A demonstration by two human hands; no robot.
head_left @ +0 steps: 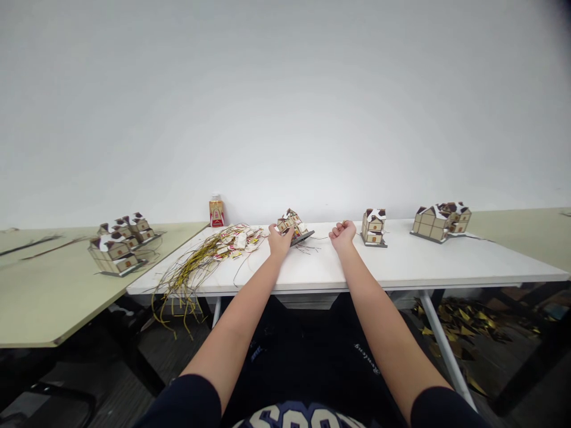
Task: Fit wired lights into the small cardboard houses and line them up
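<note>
Near the middle of a white tabletop's [321,268] far edge, a person's left hand [280,241] holds a small model house [292,221] with a snowy roof, its dark base tipped so that the right side rides higher than the left. The left grip is clamped on the house, thumb and fingers pressed to its left side. Just to the right, the right hand [342,236] hangs over the tabletop, its grip drawn together in a loose fist; a thin wire [319,239] stretches between house and fist, though whether the fingers pinch it cannot be told.

Near the right hand, a single finished-looking house [373,226] stands upright on its base, and farther along, toward the right end, sits a group of houses [430,223]. Over the tabletop's left part spreads a tangle of yellow and black wires [185,270], white-and-red pieces [241,241] at its inner end and loose strands spilling past the near edge. A red-and-gold container [216,214] stands by the far left corner. On the adjoining pale green tabletop [44,297], more houses [115,254] cluster near its right edge, while gold scraps [464,324] lie heaped beneath the white tabletop's right end.
</note>
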